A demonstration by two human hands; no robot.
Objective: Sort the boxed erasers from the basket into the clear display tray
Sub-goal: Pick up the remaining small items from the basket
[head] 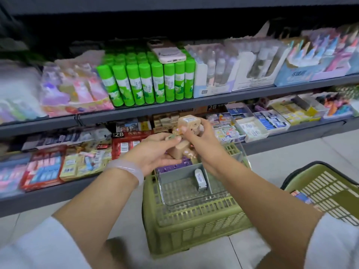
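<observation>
Right hand (200,136) grips tan eraser box (187,123), fingertips.

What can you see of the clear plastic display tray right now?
The clear plastic display tray sits level on an upturned olive-green slatted crate. Grey dividers split it into compartments. One small white boxed eraser stands in the near compartment against a divider; purple items fill the far left one. Neither hand touches it.

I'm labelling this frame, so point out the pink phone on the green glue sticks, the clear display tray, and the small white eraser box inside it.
Pink phone (166,51), head view, back cover.
Clear display tray (196,201), head view, near rim.
Small white eraser box (200,179), head view, top face.
</observation>
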